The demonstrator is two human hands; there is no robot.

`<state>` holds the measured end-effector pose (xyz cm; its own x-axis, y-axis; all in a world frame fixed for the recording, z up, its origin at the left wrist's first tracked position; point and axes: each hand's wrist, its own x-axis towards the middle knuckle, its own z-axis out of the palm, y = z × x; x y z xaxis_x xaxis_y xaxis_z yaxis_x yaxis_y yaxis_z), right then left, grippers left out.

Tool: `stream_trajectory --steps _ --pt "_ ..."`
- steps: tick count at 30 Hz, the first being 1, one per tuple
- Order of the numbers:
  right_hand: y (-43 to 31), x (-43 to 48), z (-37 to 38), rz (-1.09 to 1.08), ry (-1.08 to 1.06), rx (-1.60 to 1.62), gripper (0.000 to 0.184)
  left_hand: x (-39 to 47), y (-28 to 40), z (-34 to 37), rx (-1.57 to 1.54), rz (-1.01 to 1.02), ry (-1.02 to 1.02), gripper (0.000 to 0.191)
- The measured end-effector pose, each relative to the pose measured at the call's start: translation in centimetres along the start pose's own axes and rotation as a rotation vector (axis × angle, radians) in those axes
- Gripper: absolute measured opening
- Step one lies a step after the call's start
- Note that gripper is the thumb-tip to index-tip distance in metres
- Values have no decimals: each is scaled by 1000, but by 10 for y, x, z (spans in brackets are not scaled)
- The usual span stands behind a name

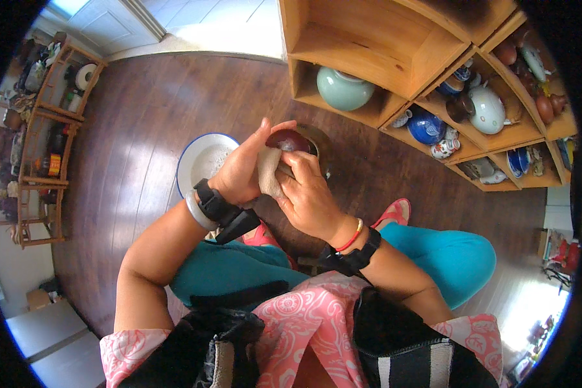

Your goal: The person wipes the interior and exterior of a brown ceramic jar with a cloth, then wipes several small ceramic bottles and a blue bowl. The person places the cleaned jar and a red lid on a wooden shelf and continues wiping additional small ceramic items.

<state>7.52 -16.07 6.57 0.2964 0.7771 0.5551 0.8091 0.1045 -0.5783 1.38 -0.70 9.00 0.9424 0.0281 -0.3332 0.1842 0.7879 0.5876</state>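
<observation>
In front of my knees, my left hand (pixel 245 167) holds a small, glossy dark-red piece (pixel 287 139), perhaps a glazed vessel. Its underside and far edge are hidden by my fingers. A folded beige cloth (pixel 269 177) is gripped by my right hand (pixel 308 191) and pressed against the near side of that piece. Beneath my left forearm and hand, a white basin with a blue rim (pixel 199 157) stands on the floor, with sudsy liquid in it. Just beyond my right hand sits a dark brown round pot (pixel 324 140), partly covered by both hands.
A wooden cubby shelf (pixel 354 53) stands at upper right, holding a celadon jar (pixel 344 88), a blue jar (pixel 424 126) and a white teapot (pixel 486 109). Crowded wooden racks (pixel 48 114) line the left. My sandalled foot (pixel 395 212) rests on the dark plank floor (pixel 126 140).
</observation>
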Motion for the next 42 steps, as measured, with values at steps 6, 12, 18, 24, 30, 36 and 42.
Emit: stream_trajectory --steps 6,12,18,24,30,36,42 --pt "30 -19 -22 -93 -186 -101 9 -5 -3 -4 298 -170 -18 55" --pt "29 -7 1 132 19 -238 17 -2 -18 -3 160 -494 179 58" --pt "15 -18 31 259 -97 389 20 1 -27 -32 208 -370 191 50" --pt "79 -21 13 563 -163 458 22 -8 -26 -94 1084 -441 17 25" --pt "167 48 37 424 -157 138 27 -4 -51 -116 1828 160 -535 30" --pt "158 61 100 -285 -891 -193 31 25 -74 -116 2015 629 -461 56" --pt "171 70 87 -259 -1036 -208 34 27 -88 -120 2236 582 -415 68"
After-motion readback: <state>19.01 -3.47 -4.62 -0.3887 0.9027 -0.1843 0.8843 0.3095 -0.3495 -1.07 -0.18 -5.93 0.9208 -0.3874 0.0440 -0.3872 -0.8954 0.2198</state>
